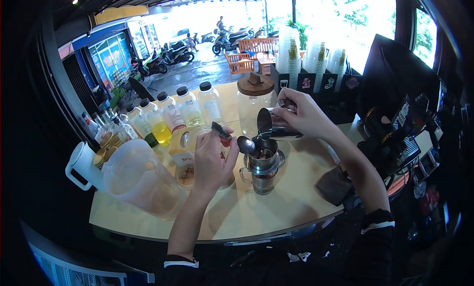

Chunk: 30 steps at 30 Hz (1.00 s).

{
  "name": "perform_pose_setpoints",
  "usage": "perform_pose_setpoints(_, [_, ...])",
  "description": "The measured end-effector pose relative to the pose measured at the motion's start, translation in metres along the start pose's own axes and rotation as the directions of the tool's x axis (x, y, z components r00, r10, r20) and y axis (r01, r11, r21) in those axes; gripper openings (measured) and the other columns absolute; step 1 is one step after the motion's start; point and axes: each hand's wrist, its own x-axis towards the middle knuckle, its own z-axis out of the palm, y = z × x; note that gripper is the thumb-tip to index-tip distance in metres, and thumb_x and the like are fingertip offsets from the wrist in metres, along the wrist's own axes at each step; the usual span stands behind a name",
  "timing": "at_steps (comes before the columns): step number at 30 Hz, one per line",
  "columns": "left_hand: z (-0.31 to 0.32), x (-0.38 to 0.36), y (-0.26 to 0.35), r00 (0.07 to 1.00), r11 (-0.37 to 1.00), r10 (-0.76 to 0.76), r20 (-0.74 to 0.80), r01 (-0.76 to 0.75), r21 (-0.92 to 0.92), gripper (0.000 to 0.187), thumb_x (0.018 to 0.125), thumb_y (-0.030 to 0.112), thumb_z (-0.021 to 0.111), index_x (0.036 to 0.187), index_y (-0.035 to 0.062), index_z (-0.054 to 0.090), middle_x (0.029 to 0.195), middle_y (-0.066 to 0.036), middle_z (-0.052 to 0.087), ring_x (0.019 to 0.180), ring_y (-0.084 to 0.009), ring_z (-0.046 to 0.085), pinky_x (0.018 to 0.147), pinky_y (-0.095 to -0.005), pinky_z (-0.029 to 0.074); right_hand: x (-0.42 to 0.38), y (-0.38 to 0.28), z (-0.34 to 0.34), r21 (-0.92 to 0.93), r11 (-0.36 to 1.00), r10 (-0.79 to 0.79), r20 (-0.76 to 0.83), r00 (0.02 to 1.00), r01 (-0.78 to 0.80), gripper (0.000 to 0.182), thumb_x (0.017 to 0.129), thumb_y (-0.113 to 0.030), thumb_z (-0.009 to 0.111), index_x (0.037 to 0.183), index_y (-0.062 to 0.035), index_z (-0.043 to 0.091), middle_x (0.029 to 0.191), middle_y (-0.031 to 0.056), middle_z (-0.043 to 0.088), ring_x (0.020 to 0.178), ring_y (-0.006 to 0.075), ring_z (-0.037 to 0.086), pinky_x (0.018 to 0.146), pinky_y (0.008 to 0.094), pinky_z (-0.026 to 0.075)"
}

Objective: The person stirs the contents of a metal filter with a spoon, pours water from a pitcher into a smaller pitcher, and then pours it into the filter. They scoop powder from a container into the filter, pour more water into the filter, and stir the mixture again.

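Note:
My right hand [303,113] grips a shiny metal pitcher [284,128], tipped so its mouth points left and down. Under its lip stands a metal drip filter [262,161], set on top of a small glass mug [262,183] with a handle at its left. Whether liquid is flowing is hard to make out. My left hand [213,160] is closed around a spoon [246,145], whose bowl hangs beside the filter's rim. Behind that hand, a clear jar and a small box [181,155] are partly hidden.
A large translucent jug [140,175] and a white pitcher [83,165] stand at the left. Several black-capped bottles [187,107] line the back edge near a wooden-lidded jar [255,106]. Stacked cups [289,54] rise behind; a dark cloth [333,185] lies right.

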Motion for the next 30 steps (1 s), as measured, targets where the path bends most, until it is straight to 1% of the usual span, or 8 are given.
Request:
perform_pose_setpoints(5, [0.001, 0.001, 0.000, 1.000, 1.000, 0.008, 0.002, -0.008, -0.004, 0.020, 0.082, 0.007, 0.064, 0.100, 0.0013, 0.058, 0.075, -0.010, 0.063, 0.078, -0.0255, 0.058, 0.075, -0.0388, 0.043, -0.003, -0.001, -0.008, -0.091, 0.996, -0.022, -0.029, 0.999, 0.019, 0.017, 0.088, -0.008, 0.063, 0.086, 0.0013, 0.050, 0.068, 0.0011, 0.050, 0.067, 0.0032, 0.047, 0.058, 0.0241, 0.042])
perform_pose_setpoints(7, [0.003, 0.001, -0.001, 0.998, 0.999, 0.047, -0.032, -0.047, 0.002, 0.019, 0.083, 0.008, 0.064, 0.100, 0.0041, 0.057, 0.071, -0.007, 0.061, 0.067, -0.0231, 0.059, 0.075, -0.0355, 0.042, -0.005, -0.002, -0.012, -0.151, 0.988, -0.039, -0.031, 0.999, 0.034, 0.016, 0.089, -0.005, 0.060, 0.089, 0.0066, 0.049, 0.072, 0.0058, 0.057, 0.080, 0.0124, 0.067, 0.062, 0.0261, 0.052])
perform_pose_setpoints(11, [0.002, 0.001, 0.000, 1.000, 1.000, 0.003, -0.003, -0.003, -0.015, 0.019, 0.082, 0.007, 0.064, 0.100, 0.0014, 0.058, 0.075, -0.009, 0.063, 0.075, -0.0247, 0.059, 0.074, -0.0385, 0.043, -0.007, 0.001, -0.020, -0.247, 0.968, -0.042, -0.031, 0.999, 0.033, 0.015, 0.089, -0.004, 0.060, 0.090, 0.0064, 0.049, 0.072, 0.0060, 0.057, 0.077, 0.0088, 0.064, 0.063, 0.0255, 0.052])
perform_pose_setpoints(13, [0.003, 0.001, 0.000, 1.000, 1.000, 0.006, 0.001, -0.006, -0.007, 0.019, 0.083, 0.008, 0.064, 0.099, 0.0016, 0.058, 0.075, -0.009, 0.062, 0.074, -0.0246, 0.059, 0.073, -0.0381, 0.043, -0.010, -0.004, -0.021, -0.146, 0.989, 0.001, -0.045, 0.999, -0.007, 0.014, 0.089, -0.004, 0.060, 0.089, 0.0056, 0.049, 0.072, 0.0058, 0.057, 0.074, 0.0066, 0.060, 0.064, 0.0249, 0.052])
perform_pose_setpoints(14, [0.003, 0.001, -0.001, 1.000, 1.000, 0.007, 0.001, -0.007, -0.008, 0.019, 0.083, 0.008, 0.064, 0.099, 0.0016, 0.058, 0.075, -0.009, 0.062, 0.074, -0.0246, 0.059, 0.073, -0.0381, 0.043, -0.012, -0.004, -0.022, -0.147, 0.989, 0.001, -0.045, 0.999, -0.008, 0.014, 0.089, -0.004, 0.060, 0.089, 0.0056, 0.049, 0.072, 0.0058, 0.057, 0.074, 0.0066, 0.060, 0.064, 0.0249, 0.052])
perform_pose_setpoints(16, [0.004, 0.001, -0.002, 0.999, 1.000, 0.031, -0.021, -0.031, -0.004, 0.020, 0.083, 0.009, 0.064, 0.101, 0.0036, 0.057, 0.072, -0.008, 0.061, 0.069, -0.0234, 0.059, 0.075, -0.0357, 0.042, -0.013, -0.003, -0.023, -0.030, 0.999, -0.018, -0.042, 0.999, 0.016, 0.014, 0.089, -0.004, 0.060, 0.088, 0.0050, 0.049, 0.072, 0.0055, 0.057, 0.074, 0.0068, 0.060, 0.064, 0.0245, 0.051])
perform_pose_setpoints(19, [0.004, 0.001, 0.000, 0.999, 1.000, 0.031, -0.023, -0.031, 0.001, 0.020, 0.083, 0.009, 0.064, 0.101, 0.0033, 0.057, 0.071, -0.008, 0.061, 0.069, -0.0234, 0.059, 0.075, -0.0358, 0.042, -0.016, -0.010, -0.024, -0.114, 0.993, -0.028, -0.052, 0.998, 0.022, 0.015, 0.089, -0.004, 0.061, 0.088, 0.0047, 0.048, 0.073, 0.0054, 0.057, 0.076, 0.0069, 0.061, 0.064, 0.0242, 0.051])
perform_pose_setpoints(30, [0.005, -0.001, 0.002, 0.999, 0.999, 0.032, -0.004, -0.032, -0.012, 0.018, 0.083, 0.008, 0.064, 0.100, 0.0017, 0.058, 0.076, -0.010, 0.062, 0.073, -0.0253, 0.060, 0.071, -0.0384, 0.044, -0.011, -0.011, -0.011, -0.084, 0.996, -0.026, -0.044, 0.999, 0.022, 0.016, 0.088, -0.004, 0.062, 0.088, 0.0060, 0.049, 0.074, 0.0052, 0.055, 0.073, 0.0048, 0.056, 0.060, 0.0254, 0.051])
